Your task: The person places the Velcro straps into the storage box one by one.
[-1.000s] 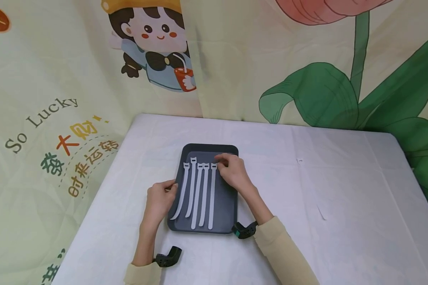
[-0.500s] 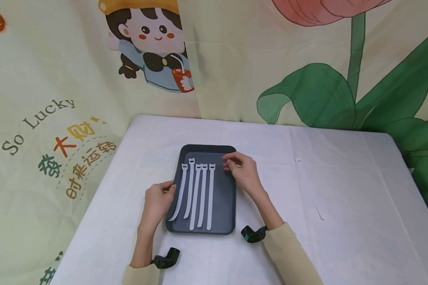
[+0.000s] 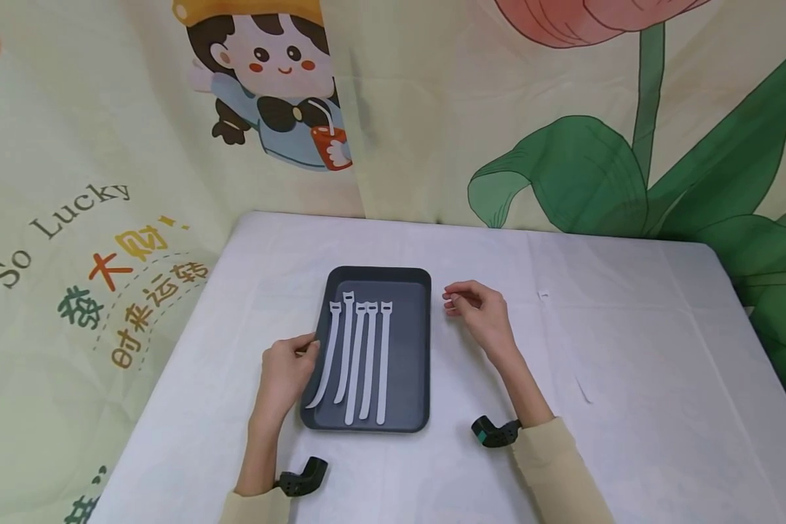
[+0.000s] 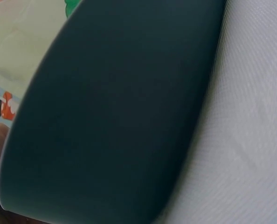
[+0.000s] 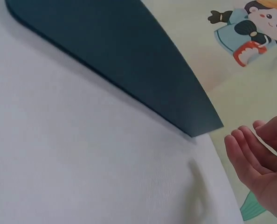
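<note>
In the head view a dark grey tray (image 3: 406, 349) lies on the white table, with several white hook-and-loop cable ties (image 3: 383, 364) side by side in it, slotted heads at the far end. My left hand (image 3: 286, 371) pinches the tray's left rim between thumb and fingers. To the right of the tray my right hand (image 3: 481, 316) hovers apart from it, fingers loosely bent and holding nothing. The right wrist view shows that hand (image 5: 264, 163) beside the tray's outer wall (image 5: 115, 56). The tray's side (image 4: 115, 116) fills most of the left wrist view, where little of my left hand shows.
A faint white strap (image 3: 584, 389), hard to make out against the white tablecloth (image 3: 661, 349), seems to lie right of the tray. A printed curtain (image 3: 406, 109) hangs behind the table and along its left side.
My right hand has drawn away from the rightmost cable tie, moving right past the tray's edge. My left hand keeps its place at the left rim. The ties lie as before.
</note>
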{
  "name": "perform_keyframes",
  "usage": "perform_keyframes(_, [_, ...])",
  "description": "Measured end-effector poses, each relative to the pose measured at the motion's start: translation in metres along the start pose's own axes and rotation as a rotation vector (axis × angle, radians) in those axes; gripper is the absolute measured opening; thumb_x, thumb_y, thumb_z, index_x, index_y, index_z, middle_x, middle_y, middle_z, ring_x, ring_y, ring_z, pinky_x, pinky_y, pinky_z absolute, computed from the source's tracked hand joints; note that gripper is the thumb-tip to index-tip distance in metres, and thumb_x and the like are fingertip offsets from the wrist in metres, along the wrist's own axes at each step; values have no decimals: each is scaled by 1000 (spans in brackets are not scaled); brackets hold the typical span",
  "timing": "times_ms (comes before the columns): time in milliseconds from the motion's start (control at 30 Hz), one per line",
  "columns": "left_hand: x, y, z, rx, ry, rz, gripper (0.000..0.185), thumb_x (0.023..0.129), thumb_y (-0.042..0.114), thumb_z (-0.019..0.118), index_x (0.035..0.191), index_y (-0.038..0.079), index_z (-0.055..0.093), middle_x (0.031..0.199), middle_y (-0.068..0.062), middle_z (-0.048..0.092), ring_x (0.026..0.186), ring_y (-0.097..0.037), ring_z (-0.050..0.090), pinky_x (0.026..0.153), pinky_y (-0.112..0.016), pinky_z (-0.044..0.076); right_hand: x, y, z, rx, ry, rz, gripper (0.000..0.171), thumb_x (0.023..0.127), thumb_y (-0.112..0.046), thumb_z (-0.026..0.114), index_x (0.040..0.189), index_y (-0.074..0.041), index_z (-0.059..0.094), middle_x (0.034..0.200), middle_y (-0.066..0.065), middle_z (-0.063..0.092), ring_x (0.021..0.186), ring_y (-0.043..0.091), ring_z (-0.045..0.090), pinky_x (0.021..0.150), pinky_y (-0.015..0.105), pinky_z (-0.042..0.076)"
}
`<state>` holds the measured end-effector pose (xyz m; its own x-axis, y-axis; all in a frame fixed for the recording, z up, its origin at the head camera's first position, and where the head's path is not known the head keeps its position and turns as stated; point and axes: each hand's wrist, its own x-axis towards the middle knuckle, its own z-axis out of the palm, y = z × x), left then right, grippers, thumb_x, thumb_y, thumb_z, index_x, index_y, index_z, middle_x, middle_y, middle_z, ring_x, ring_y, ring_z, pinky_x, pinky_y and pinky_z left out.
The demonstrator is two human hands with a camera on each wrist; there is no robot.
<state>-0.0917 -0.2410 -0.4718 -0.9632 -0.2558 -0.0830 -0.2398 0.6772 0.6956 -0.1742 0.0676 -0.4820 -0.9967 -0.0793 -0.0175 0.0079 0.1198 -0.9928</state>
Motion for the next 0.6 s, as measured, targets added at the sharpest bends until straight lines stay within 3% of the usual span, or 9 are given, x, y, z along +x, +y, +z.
perform_keyframes(600, [0,3,1,-8,-9,-23,33,100,11,60,126,-6,70,105,-24,75,75,-21,68,56,-25,48,-1,20,-59,-80,139,89,26,102,1,52,120,8,68,113,26,72,95,34,75,83,32,61])
